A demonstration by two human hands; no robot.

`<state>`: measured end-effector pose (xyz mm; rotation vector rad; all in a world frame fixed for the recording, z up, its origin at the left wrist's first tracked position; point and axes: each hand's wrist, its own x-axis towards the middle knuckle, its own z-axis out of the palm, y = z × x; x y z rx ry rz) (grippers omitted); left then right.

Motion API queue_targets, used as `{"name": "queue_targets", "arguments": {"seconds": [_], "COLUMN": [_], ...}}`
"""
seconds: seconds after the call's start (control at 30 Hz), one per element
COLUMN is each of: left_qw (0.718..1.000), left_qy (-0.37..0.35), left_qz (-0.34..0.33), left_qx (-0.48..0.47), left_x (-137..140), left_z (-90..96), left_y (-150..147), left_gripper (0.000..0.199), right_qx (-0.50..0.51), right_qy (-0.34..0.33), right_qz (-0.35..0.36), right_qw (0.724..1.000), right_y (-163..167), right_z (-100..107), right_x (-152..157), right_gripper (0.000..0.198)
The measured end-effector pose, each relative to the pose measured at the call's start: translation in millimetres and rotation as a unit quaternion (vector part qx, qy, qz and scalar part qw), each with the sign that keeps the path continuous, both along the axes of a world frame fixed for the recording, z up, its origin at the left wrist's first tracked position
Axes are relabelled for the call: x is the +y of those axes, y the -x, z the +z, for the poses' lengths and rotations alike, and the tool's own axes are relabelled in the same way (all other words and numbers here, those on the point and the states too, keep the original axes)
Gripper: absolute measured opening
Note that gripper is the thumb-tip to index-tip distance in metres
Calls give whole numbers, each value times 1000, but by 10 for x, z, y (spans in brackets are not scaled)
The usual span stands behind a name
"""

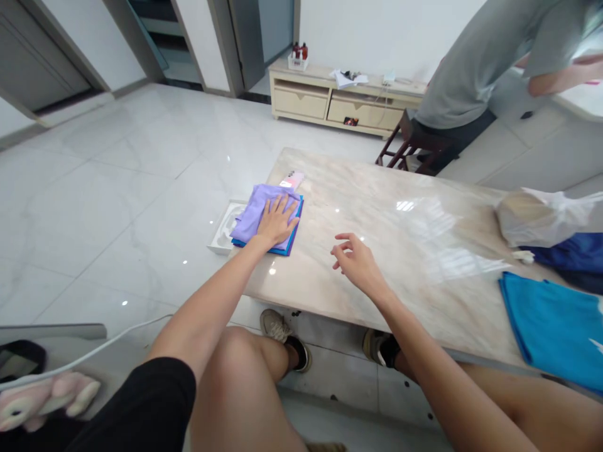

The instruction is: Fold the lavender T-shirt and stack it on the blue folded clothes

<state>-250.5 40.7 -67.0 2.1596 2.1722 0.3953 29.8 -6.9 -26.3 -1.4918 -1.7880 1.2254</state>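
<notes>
My left hand [277, 221] lies flat with fingers spread on a folded lavender cloth [252, 210]. That cloth tops a small stack, with the edges of a blue folded cloth [281, 252] and a purple one showing beneath. The stack sits at the left end of the marble-topped table [358, 207]. Over the bare tabletop, to the right of the stack, hovers my right hand [355, 260], its fingers loosely curled and apart with nothing in them. Farther right, a folded bright blue cloth [556, 326] lies near the front edge.
A pink card-like item [293, 180] lies behind the stack; a white open box [226, 226] is beside the table's left end. At right are a plastic bag [541, 216] and dark blue fabric [572, 254]. Beyond, a person in grey [490, 63] leans over near a stool [409, 141].
</notes>
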Motion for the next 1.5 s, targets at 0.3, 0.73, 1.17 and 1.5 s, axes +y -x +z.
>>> {"name": "queue_targets", "arguments": {"seconds": [0.3, 0.73, 1.17, 1.5], "left_qw": [994, 949, 973, 986], "left_qy": [71, -47, -64, -62], "left_qz": [49, 294, 214, 119], "left_qx": [71, -102, -66, -96], "left_x": [-951, -3776, -3833, -3623], "left_z": [477, 515, 776, 683], "left_y": [-416, -1042, -1809, -2748], "left_gripper": [69, 65, 77, 76], "right_qx": [-150, -289, -180, -183], "right_qy": [-199, -472, -450, -422], "right_qz": [-61, -51, -107, -103], "right_qw": [967, 832, 868, 882], "right_y": [-1697, -2670, -3058, -3047], "right_z": [699, 403, 268, 271], "right_x": [-1603, -2776, -2941, -2992], "right_gripper": [39, 60, 46, 44]}}
